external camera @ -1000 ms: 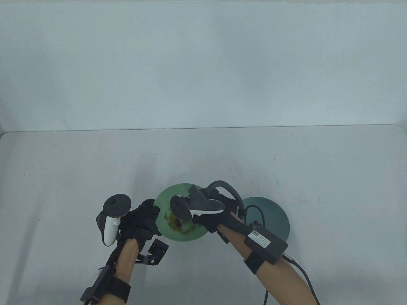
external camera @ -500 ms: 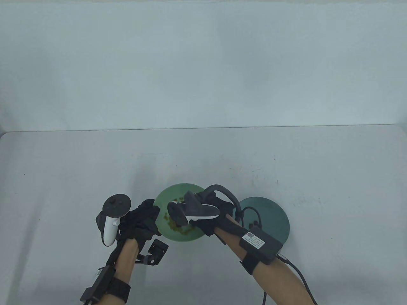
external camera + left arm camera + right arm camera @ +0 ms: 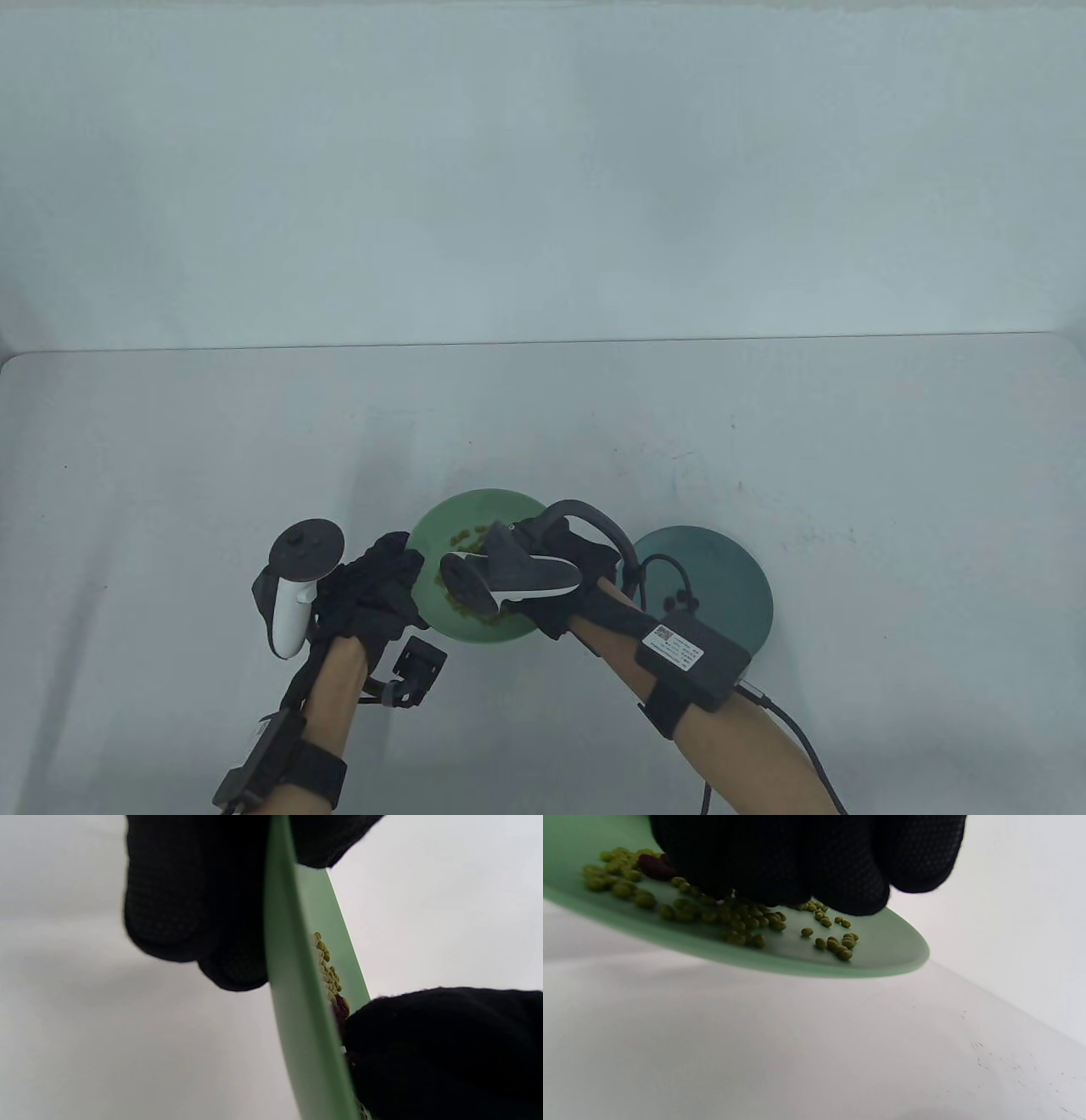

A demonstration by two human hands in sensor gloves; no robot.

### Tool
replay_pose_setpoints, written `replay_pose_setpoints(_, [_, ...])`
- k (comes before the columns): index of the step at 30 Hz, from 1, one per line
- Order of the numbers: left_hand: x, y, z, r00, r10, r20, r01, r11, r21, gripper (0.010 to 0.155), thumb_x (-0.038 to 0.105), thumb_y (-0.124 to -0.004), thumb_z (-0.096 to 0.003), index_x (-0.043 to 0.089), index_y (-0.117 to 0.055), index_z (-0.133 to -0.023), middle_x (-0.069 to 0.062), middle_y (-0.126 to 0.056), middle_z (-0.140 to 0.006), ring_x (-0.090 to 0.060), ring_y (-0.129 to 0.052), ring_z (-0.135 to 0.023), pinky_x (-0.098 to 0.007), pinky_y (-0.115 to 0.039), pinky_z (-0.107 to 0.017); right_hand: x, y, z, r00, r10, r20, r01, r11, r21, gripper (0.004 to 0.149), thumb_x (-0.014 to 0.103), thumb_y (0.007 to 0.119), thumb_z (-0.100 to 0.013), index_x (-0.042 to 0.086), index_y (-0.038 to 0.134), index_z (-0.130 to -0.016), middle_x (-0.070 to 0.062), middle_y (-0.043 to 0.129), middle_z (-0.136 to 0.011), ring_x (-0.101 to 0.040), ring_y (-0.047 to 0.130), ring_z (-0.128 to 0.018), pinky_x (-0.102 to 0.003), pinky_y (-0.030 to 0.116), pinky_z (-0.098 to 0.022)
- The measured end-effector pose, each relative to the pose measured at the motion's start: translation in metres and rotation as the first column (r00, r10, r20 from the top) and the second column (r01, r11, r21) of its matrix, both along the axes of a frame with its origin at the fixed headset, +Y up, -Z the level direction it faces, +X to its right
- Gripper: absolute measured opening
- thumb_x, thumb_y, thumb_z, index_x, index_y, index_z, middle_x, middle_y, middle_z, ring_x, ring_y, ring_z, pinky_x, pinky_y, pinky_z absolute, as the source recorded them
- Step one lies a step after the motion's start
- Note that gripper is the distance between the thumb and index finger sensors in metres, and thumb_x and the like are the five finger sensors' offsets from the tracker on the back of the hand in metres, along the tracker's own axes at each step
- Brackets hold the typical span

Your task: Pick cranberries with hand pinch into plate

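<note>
A light green plate [image 3: 448, 519] holds several small green beans [image 3: 742, 921] and dark red cranberries [image 3: 655, 868]. My left hand [image 3: 386, 577] grips the plate's left rim [image 3: 297, 1027], thumb on top. My right hand [image 3: 585, 548] is over the plate with its fingers [image 3: 806, 870] bunched down into the beans. A cranberry [image 3: 340, 1007] lies right at those fingertips. Whether they hold one is hidden. A dark teal plate [image 3: 730, 577] to the right carries a few cranberries [image 3: 679, 601].
The two plates sit side by side near the front of a white table [image 3: 764, 424]. A cable [image 3: 806, 747] runs from my right wrist box off the bottom edge. A white wall stands behind the table.
My right hand has moved left and down, from the gap between the plates onto the light green plate's beans. My left hand has stayed on the rim.
</note>
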State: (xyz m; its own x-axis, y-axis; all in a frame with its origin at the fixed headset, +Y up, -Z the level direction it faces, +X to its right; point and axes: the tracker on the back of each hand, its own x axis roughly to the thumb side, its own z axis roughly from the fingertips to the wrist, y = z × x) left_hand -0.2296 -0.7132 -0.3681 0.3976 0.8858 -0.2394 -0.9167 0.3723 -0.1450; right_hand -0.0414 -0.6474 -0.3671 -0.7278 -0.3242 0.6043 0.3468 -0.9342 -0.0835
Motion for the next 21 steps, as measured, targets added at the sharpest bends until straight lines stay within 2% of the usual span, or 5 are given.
replay_pose_setpoints(8, [-0.0004, 0.0, 0.0001, 1.0, 0.001, 0.003, -0.001, 1.0, -0.001, 0.052, 0.021, -0.066, -0.0586, -0.004, -0.056, -0.104, -0.02, -0.086, -0.081, -0.025, -0.109, -0.046, -0.031, -0.096, -0.034, -0.0015, -0.0001, 0.0015, 1.0, 0.009, -0.01, -0.009, 1.0, 0.012, 0.046, 0.048, 0.076, -0.051, 0.023, 0.083, -0.089, 0.013, 0.094, -0.053, -0.009, 0.097, -0.049, -0.042, 0.085, -0.055])
replay_pose_setpoints(21, [0.0005, 0.0003, -0.0002, 0.999, -0.036, 0.008, 0.036, 0.999, 0.01, 0.052, 0.021, -0.066, -0.0586, -0.004, -0.056, -0.104, -0.02, -0.086, -0.081, -0.024, -0.109, -0.046, -0.031, -0.096, -0.034, -0.0005, -0.0021, -0.0007, 1.0, -0.004, -0.016, 0.003, 0.999, -0.052, 0.047, 0.049, 0.077, -0.051, 0.021, 0.085, -0.087, 0.014, 0.093, -0.052, -0.009, 0.097, -0.048, -0.041, 0.085, -0.055])
